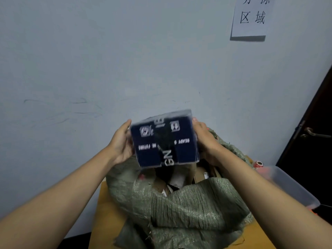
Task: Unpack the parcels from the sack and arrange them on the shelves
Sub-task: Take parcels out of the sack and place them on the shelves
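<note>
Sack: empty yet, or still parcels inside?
Not empty. The green sack gapes open, with cardboard parcels visible inside; the left hand and right hand hold a dark blue box above its mouth.

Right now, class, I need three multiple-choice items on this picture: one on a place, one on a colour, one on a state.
1. Where is the dark blue box?
A. Held above the open sack
B. Lying on the floor
C. Inside the clear plastic bin

2. What colour is the sack?
A. Red
B. Grey-green
C. White

3. How is the box held?
A. By one hand only
B. By no hand
C. Between the left hand and the right hand

Answers:
1 A: it is lifted over the sack's mouth.
2 B: the woven cloth is grey-green.
3 C: a hand grips each side.
</note>
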